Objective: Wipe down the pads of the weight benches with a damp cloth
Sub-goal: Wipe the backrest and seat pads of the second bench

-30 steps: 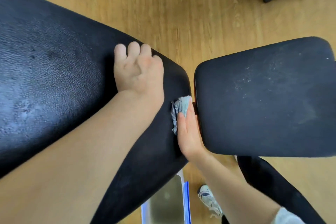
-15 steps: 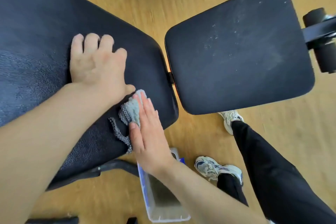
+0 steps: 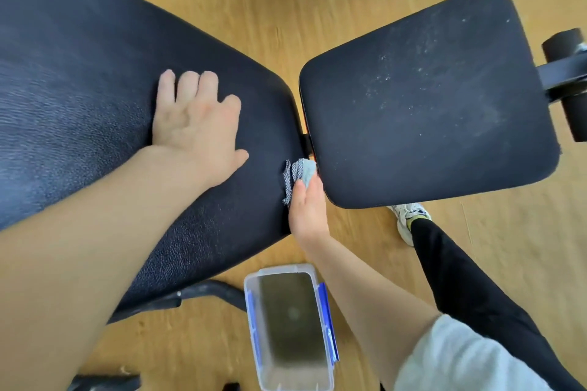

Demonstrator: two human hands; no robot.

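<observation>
- Cloth sits on the lower end edge of the long back pad, right at the gap to the seat pad; right hand presses it there w/ fingers straight and held together, not curled round it
- Left hand lies flat on the back pad, fingers a bit spread, thumb out, holding nothing (bracing, I'd guess)
- Handling, my guess: cloth is small, light, limp & damp, so it'll bunch up and creep out from under a flat palm; better folded and pinned under the fingertips, or pinched by an edge
- Pads look like grained vinyl over foam: firm w/ some give, prob. slick once wet
- Seat pad shows pale specks & smears, so prob. not wiped yet
- Hard to see: most of the cloth is under the right hand; back pad's end face is mostly hidden in the gap; back pad cut off at left & top; clear tub on the floor is blurred, can't tell if there's water in it
</observation>
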